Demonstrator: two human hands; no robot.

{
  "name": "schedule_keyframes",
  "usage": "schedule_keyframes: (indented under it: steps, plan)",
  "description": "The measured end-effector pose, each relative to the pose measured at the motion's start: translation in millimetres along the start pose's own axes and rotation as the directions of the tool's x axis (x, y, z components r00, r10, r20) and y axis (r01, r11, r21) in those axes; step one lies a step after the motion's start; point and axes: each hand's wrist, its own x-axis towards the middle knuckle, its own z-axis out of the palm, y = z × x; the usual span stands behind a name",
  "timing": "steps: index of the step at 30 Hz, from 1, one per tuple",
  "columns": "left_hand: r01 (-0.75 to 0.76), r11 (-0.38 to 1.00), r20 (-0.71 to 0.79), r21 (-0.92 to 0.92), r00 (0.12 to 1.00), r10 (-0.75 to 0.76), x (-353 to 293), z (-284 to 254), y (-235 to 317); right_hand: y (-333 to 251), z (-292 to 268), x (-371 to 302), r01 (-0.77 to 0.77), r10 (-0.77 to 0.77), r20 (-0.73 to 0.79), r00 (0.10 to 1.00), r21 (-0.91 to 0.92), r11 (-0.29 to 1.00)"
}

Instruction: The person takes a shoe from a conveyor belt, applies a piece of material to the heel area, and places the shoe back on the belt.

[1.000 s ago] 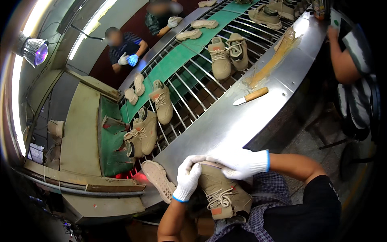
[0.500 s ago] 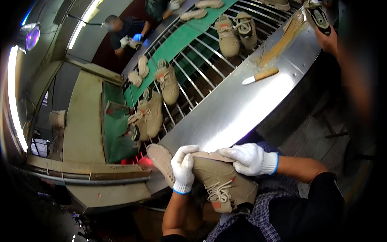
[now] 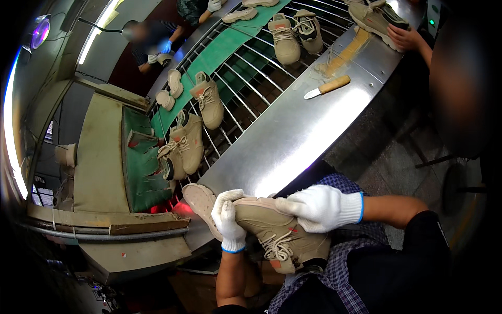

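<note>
A tan lace-up shoe point(image 3: 266, 222) lies on its side in front of my body, toe to the left and laces toward me. My gloved left hand point(image 3: 228, 217) is wrapped around the toe end. Along the shoe's far side runs a pale sole point(image 3: 257, 200), set against the upper. My gloved right hand point(image 3: 321, 208) grips that sole and the shoe's side nearer the heel; its fingertips are partly hidden. Just left of my left hand, a loose tan sole point(image 3: 200, 205) rests at the metal counter's near end.
A curved metal counter point(image 3: 251, 152) borders a conveyor of metal rods point(image 3: 246, 86), which carries shoes, soles and a green strip point(image 3: 212, 55). A wooden-handled knife point(image 3: 328, 87) lies on the counter. At right, a co-worker's hand point(image 3: 405, 39) holds another shoe point(image 3: 374, 20). More people work across the conveyor.
My right hand has turned and pressed flatter along the sole, whose edge now sits closer to the upper. The co-worker at right has lowered a shoe to the counter. The view has shifted slightly.
</note>
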Motion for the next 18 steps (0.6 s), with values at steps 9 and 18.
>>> schedule_keyframes:
  steps: [9, 18]
  plan:
    - [-0.067, 0.998, 0.079, -0.001, 0.995, 0.067, 9, 16, 27, 1, -10, 8, -0.193, 0.196, 0.020, 0.980, 0.296, 0.935]
    - [-0.060, 0.998, 0.016, 0.001, 0.998, 0.060, 16, 25, 25, -15, -9, 49, -0.180, 0.166, 0.139, 0.976, 0.091, 0.979]
